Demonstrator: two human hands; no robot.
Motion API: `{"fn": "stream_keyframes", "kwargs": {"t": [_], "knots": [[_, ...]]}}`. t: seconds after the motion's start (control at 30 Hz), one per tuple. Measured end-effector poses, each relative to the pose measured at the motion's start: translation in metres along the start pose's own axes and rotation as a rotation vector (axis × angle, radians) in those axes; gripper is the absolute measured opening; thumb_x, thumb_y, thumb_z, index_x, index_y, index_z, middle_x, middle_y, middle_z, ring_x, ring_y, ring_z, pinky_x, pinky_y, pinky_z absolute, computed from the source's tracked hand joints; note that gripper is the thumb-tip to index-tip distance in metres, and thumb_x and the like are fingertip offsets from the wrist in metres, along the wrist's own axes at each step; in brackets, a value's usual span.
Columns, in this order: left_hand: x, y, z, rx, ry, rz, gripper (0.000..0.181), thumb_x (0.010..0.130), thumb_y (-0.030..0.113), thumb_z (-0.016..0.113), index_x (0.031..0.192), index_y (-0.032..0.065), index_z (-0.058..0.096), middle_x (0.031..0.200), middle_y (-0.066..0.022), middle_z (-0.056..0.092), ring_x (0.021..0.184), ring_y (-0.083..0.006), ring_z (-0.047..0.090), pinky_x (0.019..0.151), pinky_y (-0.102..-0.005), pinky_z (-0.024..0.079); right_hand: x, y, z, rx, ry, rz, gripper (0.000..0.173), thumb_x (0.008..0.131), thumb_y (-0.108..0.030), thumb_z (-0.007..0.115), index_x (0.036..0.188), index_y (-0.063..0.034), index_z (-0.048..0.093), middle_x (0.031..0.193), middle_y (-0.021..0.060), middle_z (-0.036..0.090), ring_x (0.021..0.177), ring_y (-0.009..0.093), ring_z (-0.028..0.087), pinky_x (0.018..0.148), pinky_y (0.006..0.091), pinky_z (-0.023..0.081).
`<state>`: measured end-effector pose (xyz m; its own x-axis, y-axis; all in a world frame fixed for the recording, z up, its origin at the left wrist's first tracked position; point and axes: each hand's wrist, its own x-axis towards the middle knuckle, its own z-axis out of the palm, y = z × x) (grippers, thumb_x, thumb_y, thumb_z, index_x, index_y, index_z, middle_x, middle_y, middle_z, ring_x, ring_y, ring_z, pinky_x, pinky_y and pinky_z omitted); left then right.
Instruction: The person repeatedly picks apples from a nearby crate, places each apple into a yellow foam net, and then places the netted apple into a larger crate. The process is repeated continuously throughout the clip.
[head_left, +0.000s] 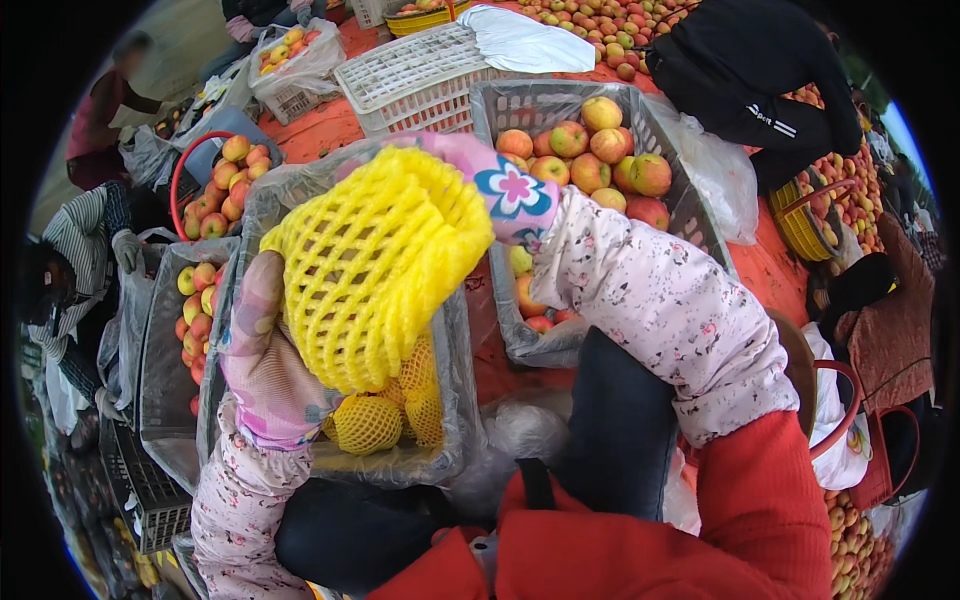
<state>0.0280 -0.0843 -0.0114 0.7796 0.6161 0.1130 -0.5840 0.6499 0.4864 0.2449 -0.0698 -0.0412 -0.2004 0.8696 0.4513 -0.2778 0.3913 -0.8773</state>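
A yellow foam fruit net (375, 262) is stretched wide between my two hands, close to the camera. My left hand (262, 360), in a pink patterned glove, grips its lower left side. On the upper right, my right hand (502, 180), gloved in pink with a flower print, holds the other side; its fingers are mostly hidden behind the net. Whether a fruit is inside cannot be told. Below the net stands a plastic-lined grey crate (457, 390) holding several netted fruits (367, 425). Right of it, loose red-yellow apples (589, 169) fill part of another grey crate (697, 217).
Another lined crate (161, 360) with apples stands at the left, below a red-handled basket (180, 180) of apples. Beyond are stacked white crates (420, 67). A person in dark clothes (750, 75) bends at upper right; a person in stripes (82, 232) works at left.
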Motion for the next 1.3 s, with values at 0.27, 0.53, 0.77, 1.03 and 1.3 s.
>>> {"fn": "stream_keyframes", "kwargs": {"t": [0.27, 0.53, 0.77, 1.03, 1.3], "knots": [[0.003, -0.002, -0.050, 0.182, 0.292, 0.162, 0.057, 0.082, 0.049, 0.050, 0.124, 0.0109, 0.048, 0.127, -0.0091, 0.046, 0.120, -0.0267, 0.041, 0.099, -0.0477, 0.033, -0.159, 0.018, -0.183, -1.286, 0.039, 0.697, 0.066, 0.072, -0.021, 0.066, 0.130, -0.0084, 0.037, 0.119, 0.0186, 0.049, 0.107, 0.033, 0.050, 0.092, 0.0373, 0.039], [0.001, -0.009, -0.064, 0.269, 0.282, -0.023, 0.049, 0.082, 0.042, 0.057, 0.117, 0.0072, 0.052, 0.122, -0.0077, 0.050, 0.118, -0.0246, 0.042, 0.103, -0.0446, 0.027, -0.208, -0.010, -0.216, -1.821, -0.067, 0.995, 0.082, 0.062, -0.017, 0.071, 0.134, -0.0134, 0.031, 0.129, 0.0157, 0.036, 0.113, 0.034, 0.043, 0.093, 0.0411, 0.042], [0.002, -0.010, -0.060, 0.441, 0.263, -0.047, 0.049, 0.081, 0.042, 0.059, 0.116, 0.0085, 0.051, 0.123, -0.0076, 0.048, 0.117, -0.0269, 0.043, 0.099, -0.0486, 0.032, -0.199, 0.003, -0.206, -1.893, 0.014, 1.088, 0.074, 0.065, -0.019, 0.068, 0.130, -0.0099, 0.035, 0.121, 0.0181, 0.040, 0.103, 0.033, 0.049, 0.082, 0.0407, 0.048], [0.005, -0.016, -0.059, 0.273, 0.254, -0.110, 0.050, 0.081, 0.038, 0.060, 0.119, 0.0075, 0.049, 0.129, -0.0068, 0.043, 0.122, -0.0279, 0.038, 0.102, -0.0486, 0.028, -0.163, -0.008, -0.234, -1.985, 0.268, 0.909, 0.072, 0.067, -0.020, 0.068, 0.130, -0.0101, 0.035, 0.134, 0.0185, 0.032, 0.116, 0.037, 0.039, 0.096, 0.0398, 0.038], [0.015, -0.025, -0.040, 0.401, 0.219, -0.112, 0.029, 0.083, 0.036, 0.058, 0.101, 0.0131, 0.057, 0.123, -0.0093, 0.049, 0.119, -0.0306, 0.041, 0.099, -0.0504, 0.031, -0.153, -0.015, -0.256, -1.355, 0.738, 0.706, 0.073, 0.068, -0.026, 0.067, 0.131, -0.0073, 0.035, 0.125, 0.0219, 0.043, 0.113, 0.032, 0.046, 0.096, 0.0363, 0.038]]}}
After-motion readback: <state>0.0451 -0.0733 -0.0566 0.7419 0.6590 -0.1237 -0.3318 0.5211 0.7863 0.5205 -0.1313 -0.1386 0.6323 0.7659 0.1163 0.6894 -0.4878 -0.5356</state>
